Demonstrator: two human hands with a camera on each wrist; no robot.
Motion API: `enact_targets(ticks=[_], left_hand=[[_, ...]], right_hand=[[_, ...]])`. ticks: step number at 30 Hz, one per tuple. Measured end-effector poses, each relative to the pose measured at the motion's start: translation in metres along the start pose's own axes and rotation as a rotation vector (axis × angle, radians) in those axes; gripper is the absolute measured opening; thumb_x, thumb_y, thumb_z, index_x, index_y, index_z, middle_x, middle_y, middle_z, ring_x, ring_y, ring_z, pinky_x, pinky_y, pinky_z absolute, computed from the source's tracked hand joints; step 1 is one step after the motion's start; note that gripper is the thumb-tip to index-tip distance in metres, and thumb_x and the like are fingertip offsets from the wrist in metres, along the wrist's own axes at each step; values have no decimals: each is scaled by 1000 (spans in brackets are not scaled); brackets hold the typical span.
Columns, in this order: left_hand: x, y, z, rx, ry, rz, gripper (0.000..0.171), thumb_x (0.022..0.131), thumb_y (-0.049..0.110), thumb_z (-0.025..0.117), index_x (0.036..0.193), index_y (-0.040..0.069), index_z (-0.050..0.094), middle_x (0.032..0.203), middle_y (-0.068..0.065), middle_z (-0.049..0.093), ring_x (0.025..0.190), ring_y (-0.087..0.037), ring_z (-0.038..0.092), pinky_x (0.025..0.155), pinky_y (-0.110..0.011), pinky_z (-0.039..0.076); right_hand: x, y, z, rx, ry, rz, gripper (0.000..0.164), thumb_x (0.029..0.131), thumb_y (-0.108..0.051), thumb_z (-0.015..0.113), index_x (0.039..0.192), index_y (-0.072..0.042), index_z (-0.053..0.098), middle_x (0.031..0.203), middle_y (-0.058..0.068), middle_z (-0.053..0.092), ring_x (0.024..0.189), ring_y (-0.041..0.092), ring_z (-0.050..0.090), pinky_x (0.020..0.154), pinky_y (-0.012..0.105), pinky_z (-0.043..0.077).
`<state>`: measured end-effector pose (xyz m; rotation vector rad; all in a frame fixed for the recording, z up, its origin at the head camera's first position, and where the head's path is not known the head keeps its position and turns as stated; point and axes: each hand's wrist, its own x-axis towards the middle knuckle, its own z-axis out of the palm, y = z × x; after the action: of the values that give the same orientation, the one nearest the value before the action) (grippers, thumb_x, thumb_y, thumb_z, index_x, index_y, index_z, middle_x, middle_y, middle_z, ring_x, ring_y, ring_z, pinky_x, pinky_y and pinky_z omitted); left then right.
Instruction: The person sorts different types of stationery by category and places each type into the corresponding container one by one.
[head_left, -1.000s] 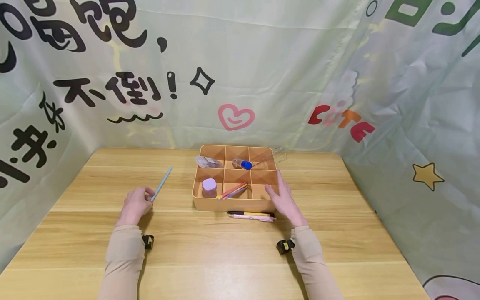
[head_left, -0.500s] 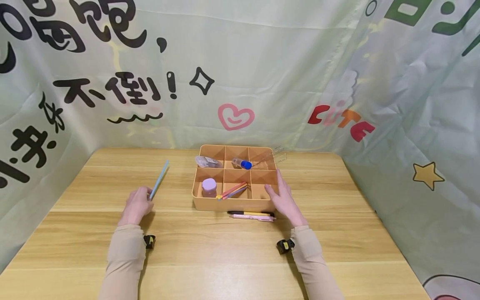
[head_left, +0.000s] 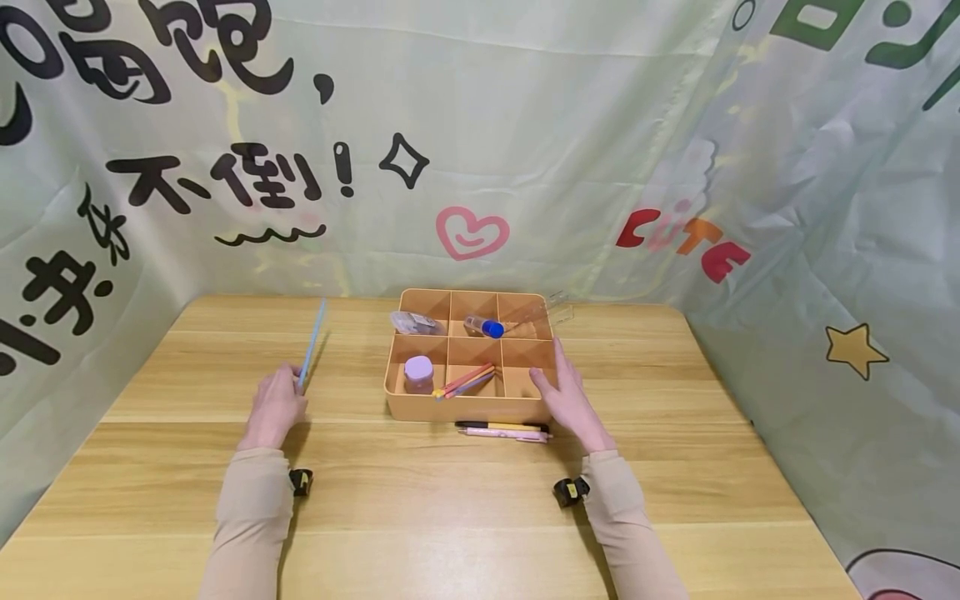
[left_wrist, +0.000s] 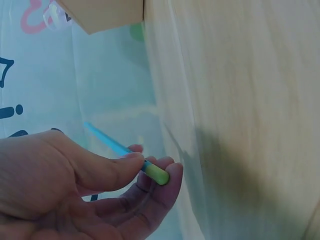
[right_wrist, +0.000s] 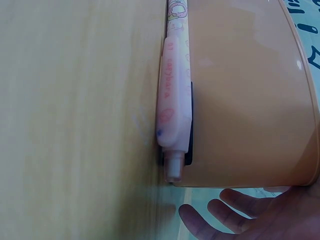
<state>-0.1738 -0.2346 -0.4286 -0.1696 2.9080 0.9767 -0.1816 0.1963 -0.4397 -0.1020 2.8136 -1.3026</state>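
Between thumb and fingertips my left hand (head_left: 276, 407) pinches a slim light blue stick (head_left: 312, 342), well to the left of the tan organizer box (head_left: 465, 408). The left wrist view shows the stick's rounded yellow-green end (left_wrist: 157, 174) between the fingers. At the box's right wall is my right hand (head_left: 572, 406), its fingers extended along the outside and its thumb over the front right compartment. In the right wrist view these fingers (right_wrist: 232, 217) are spread beside the box's end. A pink pen (head_left: 504, 434) and a black and yellow pen (head_left: 517, 427) lie along the box's front.
The box holds a purple-lidded jar (head_left: 418, 374), several colored sticks (head_left: 468, 382), a blue-capped clear tube (head_left: 483, 326), a clear plastic packet (head_left: 415, 323) and a clear ruler-like strip (head_left: 551, 310) jutting past the right rim. A printed cloth (head_left: 570, 150) hangs behind the table (head_left: 420, 517).
The blue stick's far end has swung back and slightly left, pointing more straight away from me, while my left hand has turned with it and shifted slightly. My right hand and the box have stayed still.
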Motion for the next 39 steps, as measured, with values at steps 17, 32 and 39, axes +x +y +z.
enact_targets(ticks=[17, 32, 39], left_hand=[[-1, 14, 7, -100, 364, 145, 30, 98, -3, 49, 124, -14, 58, 104, -33, 65, 95, -46, 61, 83, -54, 49], [1, 30, 8, -233, 549, 185, 22, 97, 1, 61, 116, -9, 69, 104, -28, 71, 86, -39, 68, 68, -12, 41], [1, 35, 5, -389, 631, 240, 19, 94, 4, 69, 109, -6, 75, 96, -27, 74, 68, 4, 61, 63, 3, 42]], right_hand=[[0, -2, 0, -1, 4, 1, 78, 107, -34, 44, 162, -8, -6, 168, 25, 0, 153, 54, -1, 122, 71, 3], [-1, -2, 0, 2, 0, 6, 78, 108, -35, 44, 162, -9, -6, 169, 25, 1, 153, 53, 0, 122, 71, 5], [-1, -1, 0, 0, 6, 3, 78, 108, -34, 44, 162, -8, -5, 169, 25, 1, 153, 54, 0, 122, 71, 5]])
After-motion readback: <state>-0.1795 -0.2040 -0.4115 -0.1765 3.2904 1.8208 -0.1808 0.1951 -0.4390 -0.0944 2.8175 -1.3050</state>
